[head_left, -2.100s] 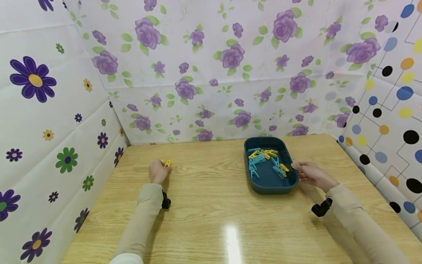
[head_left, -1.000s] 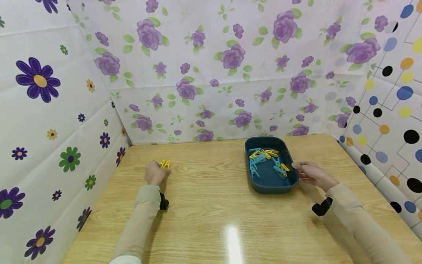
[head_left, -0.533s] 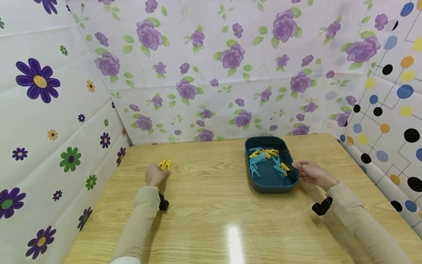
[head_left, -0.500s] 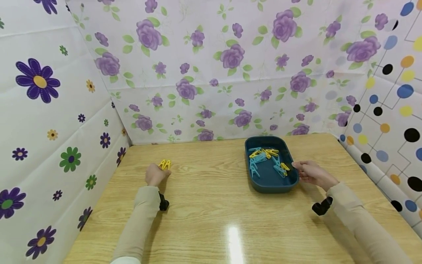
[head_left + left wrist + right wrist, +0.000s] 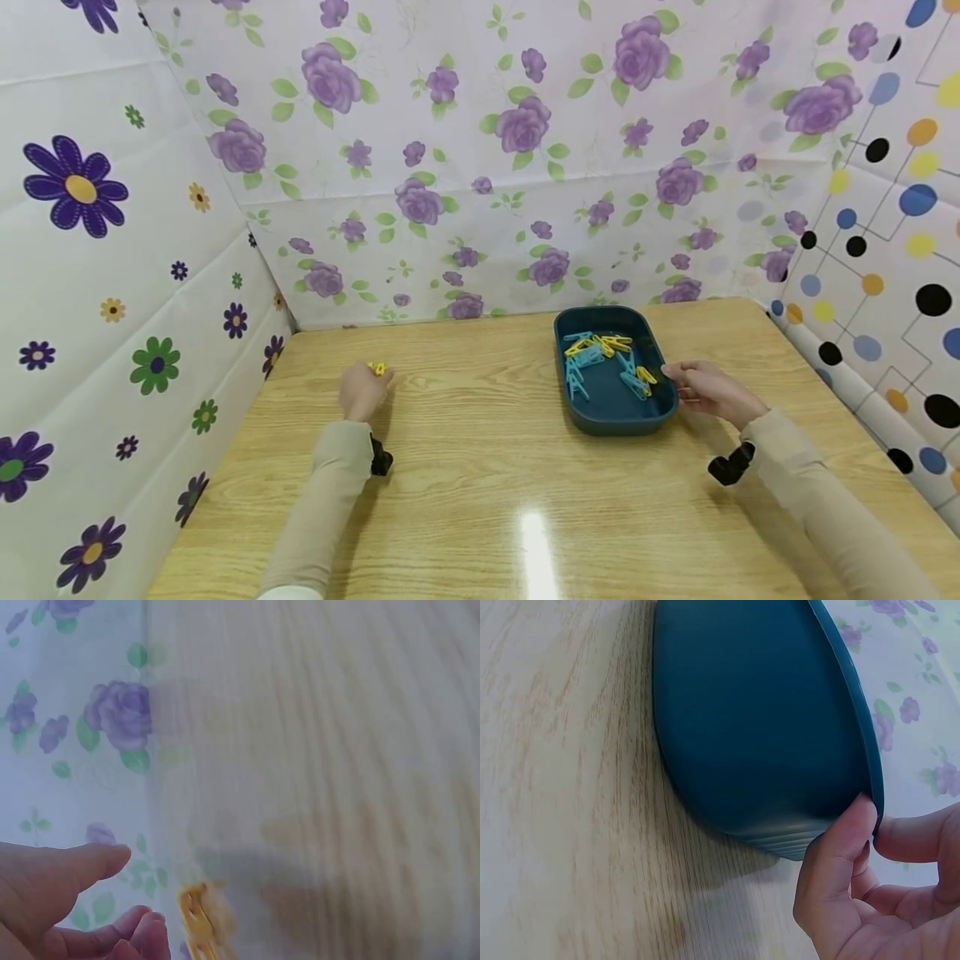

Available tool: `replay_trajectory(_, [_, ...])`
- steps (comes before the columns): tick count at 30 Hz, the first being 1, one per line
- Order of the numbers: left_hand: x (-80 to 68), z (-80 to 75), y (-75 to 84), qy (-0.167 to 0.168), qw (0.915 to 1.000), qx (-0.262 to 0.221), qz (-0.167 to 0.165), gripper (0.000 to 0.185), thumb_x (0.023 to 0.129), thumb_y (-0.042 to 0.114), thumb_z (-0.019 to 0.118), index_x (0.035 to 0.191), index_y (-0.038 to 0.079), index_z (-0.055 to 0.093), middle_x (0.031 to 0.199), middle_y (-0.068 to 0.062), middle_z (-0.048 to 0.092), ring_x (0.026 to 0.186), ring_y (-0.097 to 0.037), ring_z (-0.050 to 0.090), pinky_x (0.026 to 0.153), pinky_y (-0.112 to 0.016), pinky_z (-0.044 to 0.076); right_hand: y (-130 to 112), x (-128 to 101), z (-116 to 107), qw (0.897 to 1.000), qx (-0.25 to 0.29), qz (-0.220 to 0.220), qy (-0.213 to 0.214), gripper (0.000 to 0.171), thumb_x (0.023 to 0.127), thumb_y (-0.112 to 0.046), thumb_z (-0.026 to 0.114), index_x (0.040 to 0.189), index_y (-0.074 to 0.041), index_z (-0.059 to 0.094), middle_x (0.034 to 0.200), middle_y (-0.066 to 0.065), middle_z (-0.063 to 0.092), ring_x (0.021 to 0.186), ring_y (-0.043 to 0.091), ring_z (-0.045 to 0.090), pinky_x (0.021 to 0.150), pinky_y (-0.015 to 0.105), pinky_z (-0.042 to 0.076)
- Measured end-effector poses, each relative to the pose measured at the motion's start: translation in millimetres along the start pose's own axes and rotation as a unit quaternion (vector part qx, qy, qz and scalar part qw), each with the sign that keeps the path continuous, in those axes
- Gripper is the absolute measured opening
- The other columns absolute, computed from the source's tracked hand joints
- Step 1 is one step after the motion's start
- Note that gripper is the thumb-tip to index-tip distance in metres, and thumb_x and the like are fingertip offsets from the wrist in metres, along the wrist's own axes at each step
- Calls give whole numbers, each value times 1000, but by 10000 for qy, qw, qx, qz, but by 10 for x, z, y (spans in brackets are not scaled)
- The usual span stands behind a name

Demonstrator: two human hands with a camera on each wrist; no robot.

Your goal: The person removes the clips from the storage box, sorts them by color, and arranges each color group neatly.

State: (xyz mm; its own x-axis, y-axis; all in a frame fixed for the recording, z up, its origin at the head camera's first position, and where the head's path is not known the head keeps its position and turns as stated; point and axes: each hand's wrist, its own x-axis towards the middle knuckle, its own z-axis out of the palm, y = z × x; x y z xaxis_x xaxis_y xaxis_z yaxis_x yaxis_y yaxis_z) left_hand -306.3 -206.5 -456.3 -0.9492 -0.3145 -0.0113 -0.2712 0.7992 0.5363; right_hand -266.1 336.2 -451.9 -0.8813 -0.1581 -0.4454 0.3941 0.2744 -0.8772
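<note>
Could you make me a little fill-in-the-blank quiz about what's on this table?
1. The clothespins in the tray are yellow and ____.
2. The right hand touches the tray's ____.
3. The clothespin by the left hand is coloured ____.
4. The table is made of ____.

Missing words: blue; rim; yellow; wood

The left wrist view is blurred, and its lower edge cuts off the yellow clothespin (image 5: 196, 924) and most of the left hand (image 5: 64, 900). In the right wrist view the dark tray (image 5: 757, 727) shows only its outer wall, its contents hidden, while the right hand (image 5: 870, 889) is cropped
</note>
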Motion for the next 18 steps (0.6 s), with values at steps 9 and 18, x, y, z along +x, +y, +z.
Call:
replay_trajectory(9, [-96, 99, 290, -329, 9935, -691, 847, 26, 98, 22, 52, 100, -1, 64, 89, -17, 68, 60, -17, 56, 50, -27, 43, 5, 4, 1, 9999, -144, 32, 10, 63, 103, -35, 44, 146, 8, 25, 90, -3, 57, 71, 4, 56, 71, 23, 51])
replay_trajectory(18, [-151, 262, 573, -628, 9881, -913, 1065, 22, 97, 17, 53, 104, 2, 66, 100, -18, 68, 72, -21, 61, 58, -29, 47, -7, -5, -3, 9998, -195, 26, 24, 66, 103, -36, 44, 147, 7, 22, 91, -4, 58, 71, 3, 56, 73, 24, 52])
